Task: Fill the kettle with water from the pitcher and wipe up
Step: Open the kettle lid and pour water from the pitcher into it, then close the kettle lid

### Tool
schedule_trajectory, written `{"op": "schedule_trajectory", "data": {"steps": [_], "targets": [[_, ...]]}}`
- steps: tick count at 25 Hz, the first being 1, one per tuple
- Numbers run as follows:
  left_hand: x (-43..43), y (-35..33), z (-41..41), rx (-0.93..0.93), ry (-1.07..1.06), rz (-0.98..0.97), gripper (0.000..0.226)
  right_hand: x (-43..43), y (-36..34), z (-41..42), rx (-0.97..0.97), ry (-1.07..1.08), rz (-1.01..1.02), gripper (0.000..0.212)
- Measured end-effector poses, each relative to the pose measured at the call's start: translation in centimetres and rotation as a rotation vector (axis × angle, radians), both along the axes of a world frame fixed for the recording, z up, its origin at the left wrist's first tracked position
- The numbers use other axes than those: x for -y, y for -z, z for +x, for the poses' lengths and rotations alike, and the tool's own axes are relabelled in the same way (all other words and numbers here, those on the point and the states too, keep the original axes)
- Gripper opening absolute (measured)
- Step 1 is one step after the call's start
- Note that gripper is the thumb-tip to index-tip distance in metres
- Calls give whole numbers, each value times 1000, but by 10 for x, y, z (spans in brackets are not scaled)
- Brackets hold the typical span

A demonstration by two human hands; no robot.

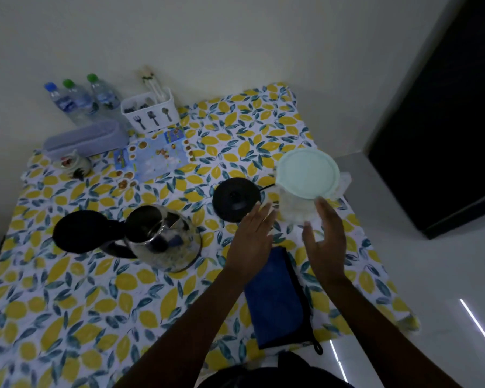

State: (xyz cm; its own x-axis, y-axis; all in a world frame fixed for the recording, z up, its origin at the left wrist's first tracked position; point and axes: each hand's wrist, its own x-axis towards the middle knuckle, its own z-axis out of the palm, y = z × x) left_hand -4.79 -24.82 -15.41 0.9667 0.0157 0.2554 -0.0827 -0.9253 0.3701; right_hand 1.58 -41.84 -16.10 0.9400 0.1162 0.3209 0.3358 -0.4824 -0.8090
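A clear pitcher (291, 208) with a pale green lid (308, 172) stands at the table's right side. My left hand (252, 242) and my right hand (326, 242) are both open, one on each side of the pitcher's base, close to it but holding nothing. The steel kettle (163, 239) stands left of centre with its black lid (81, 233) flipped open. Its round black base (235, 198) lies apart, just left of the pitcher. A folded blue cloth (275, 301) lies under my forearms.
The table wears a lemon-print cloth (67, 303). At the back left stand three water bottles (79, 102), a white cutlery holder (149, 113), a lilac box (87, 138) and a small ceramic pot (73, 163). A printed mat (154, 158) lies behind the kettle. The table edge runs close on the right.
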Motion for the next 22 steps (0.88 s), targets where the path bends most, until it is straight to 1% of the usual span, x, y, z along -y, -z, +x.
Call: {"op": "schedule_trajectory", "data": {"steps": [4,7,10,12,14,16,17,20,22], "targets": [[-52,1,-71,-11,-137,-46,49,-48,5,-54,-54,-295,-219,71],[-96,-12,-113,30,-202,-19,44,-101,4,-79,-46,-473,-336,89],[-141,-24,-147,130,-270,40,42,-154,2,-98,-11,-608,-407,94],[-168,-33,-168,187,-362,4,41,-181,0,-107,2,-626,-446,98],[-192,-39,-187,232,-503,-61,38,-204,-3,-110,-7,-584,-458,102],[-210,-45,-200,264,-644,-204,37,-221,-9,-109,-74,-535,-444,108],[-216,-50,-202,278,-682,-294,40,-226,-12,-108,-104,-513,-443,110],[-227,-69,-192,355,-709,-544,51,-237,-20,-102,-128,-496,-468,113],[-231,-79,-182,366,-682,-600,59,-241,-25,-101,-163,-504,-448,110]]}}
